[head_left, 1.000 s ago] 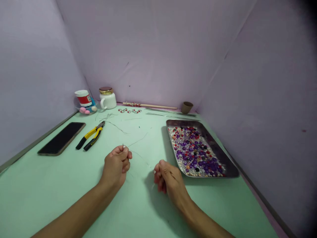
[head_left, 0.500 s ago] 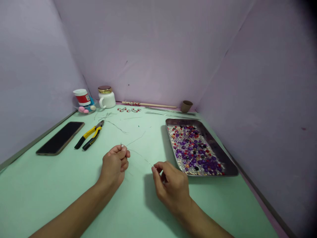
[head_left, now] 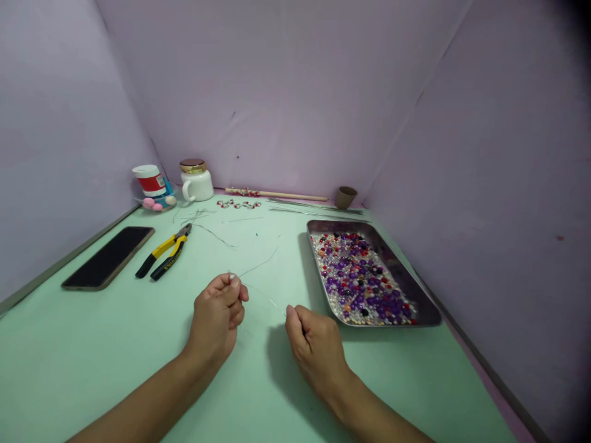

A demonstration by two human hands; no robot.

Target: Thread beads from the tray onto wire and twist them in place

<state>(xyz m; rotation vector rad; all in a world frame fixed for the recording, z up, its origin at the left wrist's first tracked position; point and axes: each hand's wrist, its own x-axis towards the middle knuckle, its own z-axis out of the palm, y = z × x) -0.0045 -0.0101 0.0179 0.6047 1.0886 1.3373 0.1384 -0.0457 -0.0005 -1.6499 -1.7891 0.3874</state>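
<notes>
My left hand [head_left: 219, 314] is closed in a pinch on thin wire, with a small pale bead showing at the fingertips. One strand of the wire [head_left: 261, 264] rises to the right from that pinch. Another strand curves down towards my right hand [head_left: 316, 344], whose thumb and forefinger are pressed together on its end. Both hands are above the green table, a short gap apart. Just beyond my right hand stands a metal tray [head_left: 436, 317] holding many purple, red, black, clear and cream beads [head_left: 357, 280].
Left of the hands lie yellow-black pliers [head_left: 168, 249] and a phone [head_left: 111, 258]. Behind are wire scraps [head_left: 215, 235], a white mug [head_left: 197, 184], a red-white tub [head_left: 150, 181], beaded pieces [head_left: 239, 204], a wooden stick [head_left: 290, 196], long wires [head_left: 318, 212] and a brown pot [head_left: 345, 197].
My right hand has rolled inwards and its fingers have curled more tightly. My left hand has shifted slightly right and down, still pinching the wire. The view has moved a little.
</notes>
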